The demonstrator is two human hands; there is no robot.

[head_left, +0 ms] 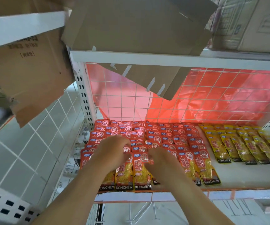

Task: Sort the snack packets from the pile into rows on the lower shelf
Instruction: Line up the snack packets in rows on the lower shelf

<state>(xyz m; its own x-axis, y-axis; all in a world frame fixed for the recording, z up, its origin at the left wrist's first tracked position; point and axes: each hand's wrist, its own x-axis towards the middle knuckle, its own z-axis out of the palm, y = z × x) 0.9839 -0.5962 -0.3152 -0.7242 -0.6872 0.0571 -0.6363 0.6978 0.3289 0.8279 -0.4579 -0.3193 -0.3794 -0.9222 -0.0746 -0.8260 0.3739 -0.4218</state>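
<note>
Snack packets (189,164) are looking light, floppy, slick (best pinching the sealed top edge). Lower centre, left hand (113,151) and right hand (161,163) are curling fingers onto red ones.

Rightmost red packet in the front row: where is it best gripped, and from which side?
Probably pinch the rightmost red packet at its lower right corner, coming from the front right: it lies flat, bare shelf borders that corner, neighbours crowd its left.
</note>
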